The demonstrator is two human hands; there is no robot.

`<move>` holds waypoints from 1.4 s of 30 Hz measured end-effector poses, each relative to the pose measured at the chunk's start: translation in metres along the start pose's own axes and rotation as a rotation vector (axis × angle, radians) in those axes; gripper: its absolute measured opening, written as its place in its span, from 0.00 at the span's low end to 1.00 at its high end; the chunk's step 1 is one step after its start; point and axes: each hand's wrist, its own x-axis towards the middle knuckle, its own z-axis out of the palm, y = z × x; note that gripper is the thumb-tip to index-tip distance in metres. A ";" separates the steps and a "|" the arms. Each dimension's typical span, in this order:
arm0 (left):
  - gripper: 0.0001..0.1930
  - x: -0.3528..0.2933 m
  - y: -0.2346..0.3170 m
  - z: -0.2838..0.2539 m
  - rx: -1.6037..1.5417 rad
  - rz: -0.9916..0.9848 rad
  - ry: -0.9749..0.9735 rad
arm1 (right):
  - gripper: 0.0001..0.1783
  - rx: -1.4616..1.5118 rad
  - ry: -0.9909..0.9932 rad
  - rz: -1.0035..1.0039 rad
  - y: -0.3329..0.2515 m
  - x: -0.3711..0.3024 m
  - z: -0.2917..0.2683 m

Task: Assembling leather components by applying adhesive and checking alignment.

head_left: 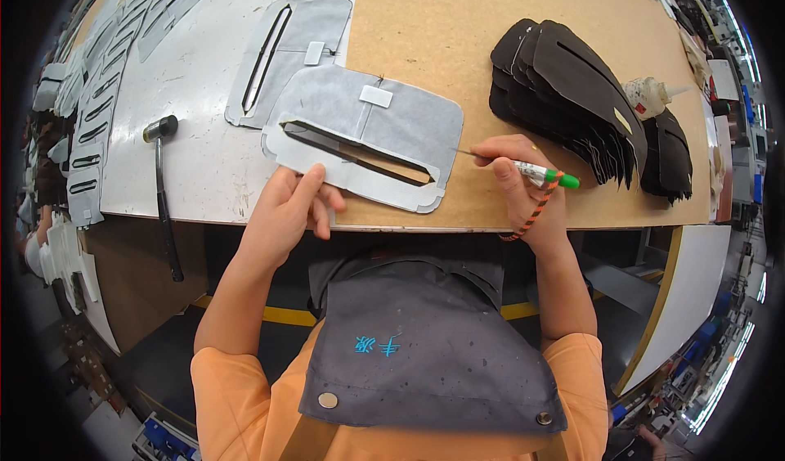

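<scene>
My left hand (296, 207) pinches the near left edge of a grey fabric panel (409, 117), thumb on top. The panel has a long dark-edged slot with pointed ends and a small white patch near its far edge. My right hand (523, 179) is closed round a pen-shaped tool (536, 172) with a thin pointed tip, a white barrel and a green end. Its tip is by the panel's right edge; whether they touch I cannot tell. An orange-and-black cord (537, 211) runs from the tool's green end to my right wrist. A second slotted panel (311, 23) lies partly under the first.
To the right is a stack of dark brown pieces (564, 76), with a white bottle (646, 97) and a smaller dark stack (669, 154) beside it. A black-handled hammer (163, 183) overhangs the table's front edge at left. Many grey slotted pieces (106, 93) line the far left.
</scene>
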 end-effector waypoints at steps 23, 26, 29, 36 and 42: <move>0.12 0.027 -0.008 0.051 1.139 0.934 -0.216 | 0.11 0.290 -0.292 0.451 0.014 0.012 0.007; 0.11 0.027 -0.008 0.052 1.127 0.917 -0.207 | 0.06 0.118 -0.345 0.187 0.017 0.005 -0.001; 0.10 0.026 -0.008 0.053 1.123 0.904 -0.190 | 0.06 -0.197 -0.374 -0.169 0.011 -0.012 -0.003; 0.07 0.027 -0.009 0.059 1.067 0.892 -0.128 | 0.10 -0.500 -0.328 -0.386 0.009 -0.039 -0.002; 0.08 0.025 -0.009 0.063 1.008 0.872 -0.082 | 0.10 -0.267 -0.204 -0.230 0.008 -0.040 -0.005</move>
